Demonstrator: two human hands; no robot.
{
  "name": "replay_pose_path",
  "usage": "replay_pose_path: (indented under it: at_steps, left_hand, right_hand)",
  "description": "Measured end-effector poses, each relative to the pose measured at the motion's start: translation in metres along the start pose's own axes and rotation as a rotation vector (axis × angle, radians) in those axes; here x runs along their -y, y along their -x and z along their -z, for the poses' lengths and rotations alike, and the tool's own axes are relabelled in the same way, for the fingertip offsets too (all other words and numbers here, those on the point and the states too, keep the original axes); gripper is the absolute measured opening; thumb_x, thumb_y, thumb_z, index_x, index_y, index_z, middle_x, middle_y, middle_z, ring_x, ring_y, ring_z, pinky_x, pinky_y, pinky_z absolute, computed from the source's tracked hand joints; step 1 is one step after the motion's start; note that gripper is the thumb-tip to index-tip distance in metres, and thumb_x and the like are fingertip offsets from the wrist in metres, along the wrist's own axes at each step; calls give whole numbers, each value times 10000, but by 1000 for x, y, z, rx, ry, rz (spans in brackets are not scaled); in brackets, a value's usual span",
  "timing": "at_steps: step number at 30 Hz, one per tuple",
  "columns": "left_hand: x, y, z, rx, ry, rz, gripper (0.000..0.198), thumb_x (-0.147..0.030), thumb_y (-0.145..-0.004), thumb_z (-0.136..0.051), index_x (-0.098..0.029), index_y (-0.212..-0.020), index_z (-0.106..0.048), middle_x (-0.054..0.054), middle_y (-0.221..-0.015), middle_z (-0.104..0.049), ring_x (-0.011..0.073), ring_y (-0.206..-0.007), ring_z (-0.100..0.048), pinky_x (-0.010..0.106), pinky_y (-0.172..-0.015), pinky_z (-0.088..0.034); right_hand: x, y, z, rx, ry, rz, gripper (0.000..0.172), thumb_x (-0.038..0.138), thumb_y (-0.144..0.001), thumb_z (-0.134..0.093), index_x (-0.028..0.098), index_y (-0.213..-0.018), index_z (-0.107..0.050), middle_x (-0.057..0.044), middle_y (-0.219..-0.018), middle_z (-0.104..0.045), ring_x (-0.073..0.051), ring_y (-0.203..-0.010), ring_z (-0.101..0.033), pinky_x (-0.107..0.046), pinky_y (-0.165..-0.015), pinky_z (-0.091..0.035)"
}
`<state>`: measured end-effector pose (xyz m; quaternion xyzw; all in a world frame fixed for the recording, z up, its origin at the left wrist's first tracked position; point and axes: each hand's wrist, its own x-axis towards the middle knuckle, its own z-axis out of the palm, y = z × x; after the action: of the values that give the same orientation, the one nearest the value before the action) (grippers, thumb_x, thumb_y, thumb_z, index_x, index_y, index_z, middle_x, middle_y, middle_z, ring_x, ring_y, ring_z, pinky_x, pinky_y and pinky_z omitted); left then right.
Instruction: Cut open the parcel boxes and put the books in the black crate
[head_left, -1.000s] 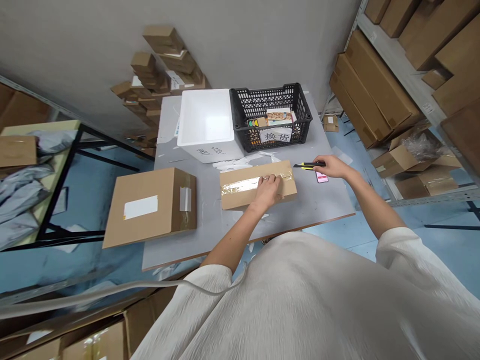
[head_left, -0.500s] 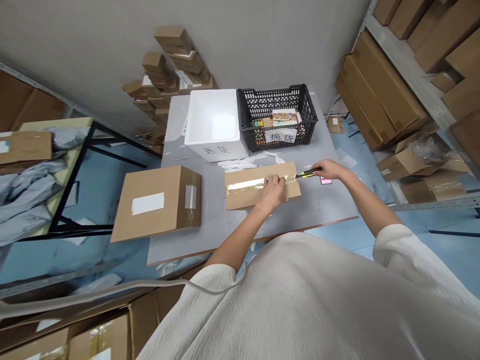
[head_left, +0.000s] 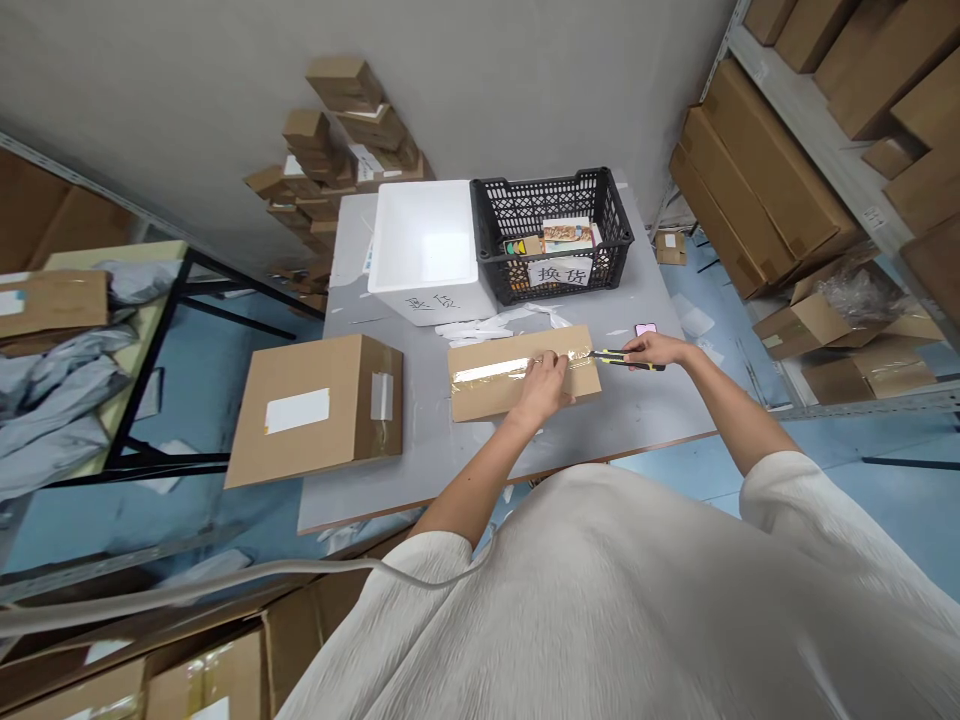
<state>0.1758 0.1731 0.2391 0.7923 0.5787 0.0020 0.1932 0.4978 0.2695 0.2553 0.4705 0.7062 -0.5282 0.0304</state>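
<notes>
My left hand [head_left: 544, 383] presses down on top of a closed cardboard box [head_left: 487, 395], its fingers spread on the clear packing tape [head_left: 491, 370] running lengthwise across the box. My right hand [head_left: 649, 350] grips a black-and-yellow utility knife [head_left: 619, 357] just beyond the box's right end. The knife's tip points left and reaches the taped edge of the box. A smartphone [head_left: 645, 329] with a pink screen lies on the table, partly hidden behind my right hand.
A white foam box [head_left: 424, 250] and a black plastic crate [head_left: 551, 235] holding packaged goods stand at the back of the grey table [head_left: 405, 480]. A taped carton [head_left: 315, 410] sits at its left edge. Loaded shelves stand right; another table holds grey bags at left.
My right hand has brought the knife tip in to the box's right end and moved slightly down in view. The phone now shows above that hand. My left hand stays on the box.
</notes>
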Motion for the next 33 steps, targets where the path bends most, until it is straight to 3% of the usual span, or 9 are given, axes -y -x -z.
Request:
replay_pose_path:
  at_steps: [7,13,16,19,22,27,33]
  left_hand:
    - [2,-3,2,-12,2,-4,785,-306,-804,-995,-226,-1471,-587,183,-1480,-595,411,-1354,-633,530,-1236,-444]
    - [7,2,6,-41,41,-48,904,-371,-836,-956,-260,-1624,-527,179,-1532,-577,414,-1413,-597,496,-1191,-492]
    - [7,0,10,-114,79,-11,796,-393,-990,-786,-251,-1706,-467,186,-1571,-562,398,-1371,-636,489,-1160,-514]
    - [6,-8,14,-167,70,24,555,-297,-1091,-569,-241,-1642,-553,192,-1560,-590,390,-1378,-639,517,-1174,-506]
    - [6,-16,14,-189,55,19,509,-242,-1066,-570,-261,-1573,-609,188,-1631,-574,398,-1516,-553,561,-1265,-440]
    - [6,-20,9,-207,86,28,462,-256,-1073,-545,-263,-1527,-630,179,-1670,-577,373,-1645,-435,600,-1365,-318]
    - [6,-21,3,-211,91,59,416,-293,-1112,-461,-227,-1484,-637,192,-1722,-534,364,-1691,-381,625,-1398,-273]
  right_hand:
    - [-3,19,-17,22,-66,-30,483,678,-835,-847,208,-951,-843,-43,-840,-801,-153,-684,-608,-259,-568,-422]
    - [-9,37,-29,-174,-334,-64,550,740,-858,-881,226,-954,-707,-74,-885,-826,-184,-724,-709,-273,-633,-520]
    - [-8,44,-32,-259,-387,-41,567,748,-902,-861,230,-1046,-683,-81,-914,-835,-183,-707,-710,-283,-657,-539]
    - [-3,48,-38,-313,-291,-1,508,696,-1029,-734,204,-1156,-741,-79,-904,-828,-188,-722,-694,-299,-714,-567]
    - [4,51,-45,-353,-110,29,505,606,-1134,-565,196,-1310,-802,-88,-989,-839,-223,-840,-729,-328,-811,-595]
    - [13,52,-55,-421,246,118,451,449,-1136,-592,269,-1502,-784,-103,-1229,-821,-288,-1109,-749,-381,-1002,-574]
    - [15,49,-55,-434,388,120,487,389,-1124,-628,267,-1584,-732,-123,-1236,-763,-297,-1130,-721,-374,-983,-561]
